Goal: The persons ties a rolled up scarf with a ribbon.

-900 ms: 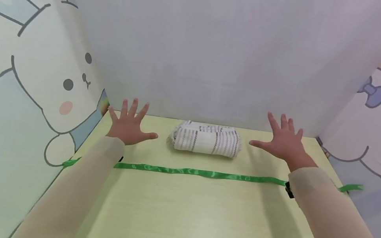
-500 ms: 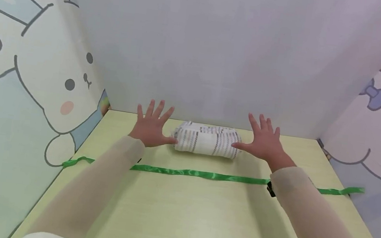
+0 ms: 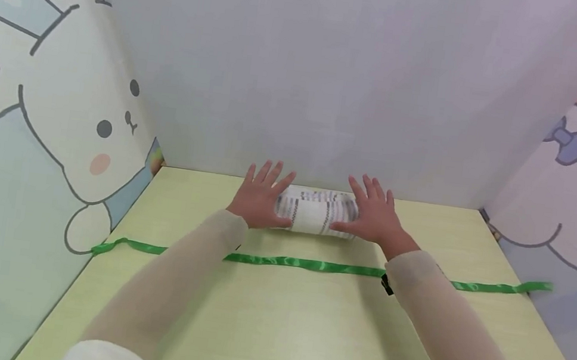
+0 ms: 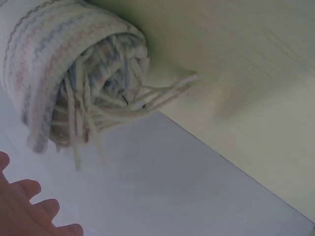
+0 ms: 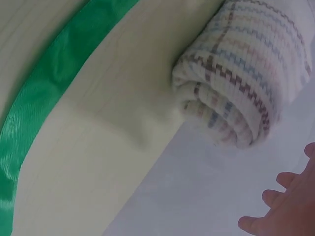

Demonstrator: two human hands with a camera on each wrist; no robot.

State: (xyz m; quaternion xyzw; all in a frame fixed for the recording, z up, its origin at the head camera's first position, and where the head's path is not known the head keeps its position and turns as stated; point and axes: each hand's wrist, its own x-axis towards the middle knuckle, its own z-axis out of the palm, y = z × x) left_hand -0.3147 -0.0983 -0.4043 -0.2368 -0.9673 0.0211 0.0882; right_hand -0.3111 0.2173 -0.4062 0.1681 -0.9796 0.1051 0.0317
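Observation:
A rolled-up cloth (image 3: 311, 214), white with grey, blue and pink stripes, lies near the back of the table. Its left end shows loose fringe strands around the coiled cloth (image 4: 74, 54) in the left wrist view. My left hand (image 3: 260, 202) overlaps the left end in the head view, fingers spread and thumb stretched toward the middle. At the opposite end my right hand (image 3: 373, 217) mirrors it, fingers straight and thumb across the front. In the right wrist view, fingers (image 5: 290, 201) appear apart from the cloth's spiral end.
A green ribbon (image 3: 305, 264) stretches across the pale wooden table (image 3: 281, 323) in front of the cloth, passing beneath both forearms. A plain grey-white wall (image 3: 321, 88) rises behind the table. Side panels carry cartoon drawings, including a rabbit (image 3: 81, 106) on the left.
Both hands have moved inward from wide apart to the two ends of the rolled cloth, fingers still spread. The cloth and the ribbon have stayed in place.

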